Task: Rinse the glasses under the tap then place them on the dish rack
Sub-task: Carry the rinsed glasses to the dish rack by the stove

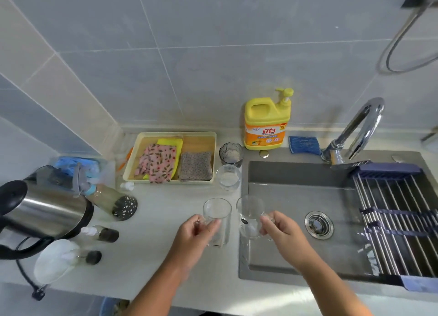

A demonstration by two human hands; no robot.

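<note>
My left hand (198, 232) grips the handle of a clear glass mug (218, 215) standing upright on the counter, just left of the sink. My right hand (280, 230) grips the handle of a second clear mug (250, 211), held upright over the sink's left edge. Two more glasses stand behind them on the counter: a clear tumbler (228, 177) and a grey tinted tumbler (231, 154). The chrome tap (362, 126) arches over the back of the sink (296, 192). A roll-up dish rack (398, 211) of steel rods covers the sink's right part.
A yellow detergent bottle (267, 123) and a blue cloth (304, 145) sit behind the sink. A yellow tray (208, 138) with cloths and a sponge is at the back. A steel kettle (45, 209) and several small bottles crowd the left counter.
</note>
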